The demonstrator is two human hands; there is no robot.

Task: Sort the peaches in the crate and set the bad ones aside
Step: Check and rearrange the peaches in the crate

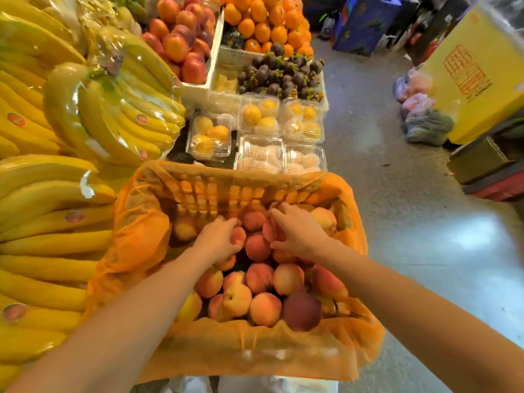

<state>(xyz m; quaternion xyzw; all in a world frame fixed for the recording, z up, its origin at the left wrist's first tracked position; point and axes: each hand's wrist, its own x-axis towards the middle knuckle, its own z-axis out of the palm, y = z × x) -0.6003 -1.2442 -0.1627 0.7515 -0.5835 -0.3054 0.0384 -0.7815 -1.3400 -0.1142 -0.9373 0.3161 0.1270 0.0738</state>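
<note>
My left hand and right hand each curl round one of the peaches heaped in the orange-lined crate, between stacked bananas and glossy grey floor.

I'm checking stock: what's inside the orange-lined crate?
The crate holds peaches, over an orange liner. The left hand grips one peach, the right hand another. Lower layers and the crate's floor are hidden by the top fruit and both hands.
</note>
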